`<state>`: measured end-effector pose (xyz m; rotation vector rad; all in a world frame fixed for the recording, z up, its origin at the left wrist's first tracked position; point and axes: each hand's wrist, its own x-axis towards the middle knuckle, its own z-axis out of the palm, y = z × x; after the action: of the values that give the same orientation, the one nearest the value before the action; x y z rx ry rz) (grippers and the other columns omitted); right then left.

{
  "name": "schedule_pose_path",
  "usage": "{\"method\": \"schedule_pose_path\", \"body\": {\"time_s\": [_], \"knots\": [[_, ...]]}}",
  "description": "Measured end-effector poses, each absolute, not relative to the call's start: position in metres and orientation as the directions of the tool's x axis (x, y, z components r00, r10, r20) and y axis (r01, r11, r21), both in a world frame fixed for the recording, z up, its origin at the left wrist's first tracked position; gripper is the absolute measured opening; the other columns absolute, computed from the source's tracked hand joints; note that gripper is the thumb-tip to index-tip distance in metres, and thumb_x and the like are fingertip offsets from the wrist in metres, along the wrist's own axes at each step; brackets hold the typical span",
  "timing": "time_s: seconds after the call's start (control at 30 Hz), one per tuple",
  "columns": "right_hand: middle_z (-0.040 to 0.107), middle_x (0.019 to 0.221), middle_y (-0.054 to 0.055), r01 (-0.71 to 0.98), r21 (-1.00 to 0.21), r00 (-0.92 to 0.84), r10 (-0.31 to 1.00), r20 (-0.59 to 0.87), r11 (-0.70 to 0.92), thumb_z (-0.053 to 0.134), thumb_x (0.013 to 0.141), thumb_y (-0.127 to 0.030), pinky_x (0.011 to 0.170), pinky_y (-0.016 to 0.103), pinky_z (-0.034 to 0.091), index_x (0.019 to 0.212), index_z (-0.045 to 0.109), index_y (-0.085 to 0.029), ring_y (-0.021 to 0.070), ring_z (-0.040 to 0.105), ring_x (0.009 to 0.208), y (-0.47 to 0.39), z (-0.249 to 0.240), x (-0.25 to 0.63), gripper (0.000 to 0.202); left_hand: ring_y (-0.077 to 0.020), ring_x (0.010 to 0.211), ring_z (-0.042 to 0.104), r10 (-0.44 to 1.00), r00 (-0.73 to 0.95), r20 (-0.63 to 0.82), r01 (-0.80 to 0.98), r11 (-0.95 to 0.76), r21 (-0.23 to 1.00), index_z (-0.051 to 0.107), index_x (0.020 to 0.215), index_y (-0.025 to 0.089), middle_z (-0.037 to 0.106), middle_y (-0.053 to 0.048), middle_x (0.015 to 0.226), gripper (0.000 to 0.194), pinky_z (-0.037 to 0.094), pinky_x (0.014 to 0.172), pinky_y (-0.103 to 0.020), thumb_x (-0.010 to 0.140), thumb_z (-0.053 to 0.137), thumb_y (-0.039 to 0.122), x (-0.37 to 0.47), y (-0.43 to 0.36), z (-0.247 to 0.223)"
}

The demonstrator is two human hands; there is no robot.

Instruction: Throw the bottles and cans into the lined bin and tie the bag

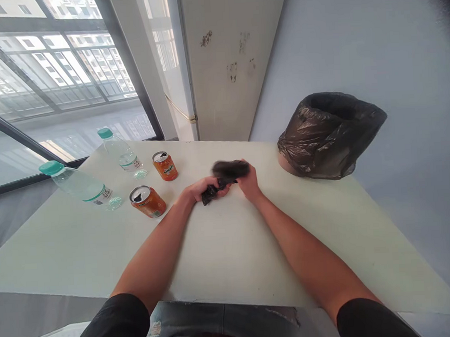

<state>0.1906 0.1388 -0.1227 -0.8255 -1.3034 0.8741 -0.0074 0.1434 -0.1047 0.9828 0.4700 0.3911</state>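
Over the middle of the white table, a bunched-up black plastic bag (229, 170) is stretched between my two hands, its upper part smeared by motion. My left hand (203, 185) is closed round its lower left end, and a loose tip hangs below the fingers. My right hand (249, 179) grips the other end, with most of its fingers hidden behind the plastic. Closest to my left hand are two orange drink cans, one upright with an opened top (165, 166) and a nearer one (150, 201).
Two clear bottles with green caps, a farther one (124, 156) and a nearer one (84, 186), stand at the table's left. At the back right is a bin lined with a dark plastic bag (325, 138), near the wall. A cabinet (233, 107) rises behind the table (229, 254).
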Motion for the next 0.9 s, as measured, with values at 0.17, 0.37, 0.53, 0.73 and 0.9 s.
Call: {"method": "schedule_pose_path", "body": {"time_s": [0.17, 0.37, 0.53, 0.73, 0.9], "knots": [[0.053, 0.080, 0.000, 0.246, -0.696, -0.175, 0.737, 0.652, 0.674, 0.054, 0.076, -0.009, 0.067, 0.031, 0.039, 0.080, 0.059, -0.022, 0.0165, 0.049, 0.072, 0.128, -0.127, 0.183, 0.015, -0.0111, 0.047, 0.044, 0.507, 0.827, -0.243, -0.061, 0.511, 0.857, 0.064, 0.097, 0.007, 0.070, -0.016, 0.076, 0.059, 0.029, 0.041, -0.023, 0.104, 0.044, 0.063, -0.011, 0.148, -0.105], [0.062, 0.094, 0.005, 0.416, -0.614, -0.118, 0.709, 0.695, 0.671, 0.055, 0.091, -0.017, 0.085, 0.040, 0.048, 0.097, 0.064, -0.025, 0.0238, 0.055, 0.091, 0.127, -0.124, 0.186, 0.013, -0.0173, 0.067, 0.066, 0.612, 0.760, -0.218, -0.012, 0.348, 0.937, 0.068, 0.095, 0.012, 0.072, -0.006, 0.080, 0.040, 0.050, 0.060, -0.024, 0.066, 0.091, 0.027, -0.017, 0.145, -0.108], [0.069, 0.109, 0.003, 0.140, -0.869, 0.228, 0.839, 0.494, 0.474, 0.064, 0.087, -0.024, 0.094, 0.038, 0.051, 0.113, 0.067, -0.027, 0.0217, 0.059, 0.102, 0.138, -0.126, 0.192, 0.026, -0.0167, 0.059, 0.061, 0.563, 0.812, -0.155, -0.064, 0.349, 0.935, 0.064, 0.081, 0.013, 0.065, -0.006, 0.067, 0.027, 0.048, 0.056, -0.026, 0.069, 0.079, 0.031, -0.013, 0.148, -0.112], [0.075, 0.093, -0.003, -0.578, -0.809, 0.086, 0.994, 0.069, 0.106, 0.079, 0.081, -0.034, 0.087, 0.034, 0.061, 0.095, 0.069, -0.025, 0.0175, 0.071, 0.089, 0.153, -0.125, 0.193, 0.019, -0.0152, 0.057, 0.061, 0.520, 0.843, -0.134, -0.112, 0.414, 0.903, 0.059, 0.084, 0.015, 0.064, -0.006, 0.075, 0.028, 0.051, 0.055, -0.027, 0.081, 0.077, 0.036, -0.009, 0.143, -0.110], [0.078, 0.097, -0.005, -0.665, -0.746, 0.043, 0.999, -0.005, 0.024, 0.083, 0.080, -0.032, 0.092, 0.034, 0.062, 0.099, 0.068, -0.027, 0.0165, 0.074, 0.093, 0.155, -0.127, 0.196, 0.025, -0.0053, 0.044, 0.039, 0.488, 0.851, -0.196, -0.096, 0.510, 0.855, 0.063, 0.092, 0.011, 0.053, 0.001, 0.071, 0.046, 0.026, 0.037, -0.019, 0.082, 0.082, 0.052, -0.008, 0.143, -0.109]]}}
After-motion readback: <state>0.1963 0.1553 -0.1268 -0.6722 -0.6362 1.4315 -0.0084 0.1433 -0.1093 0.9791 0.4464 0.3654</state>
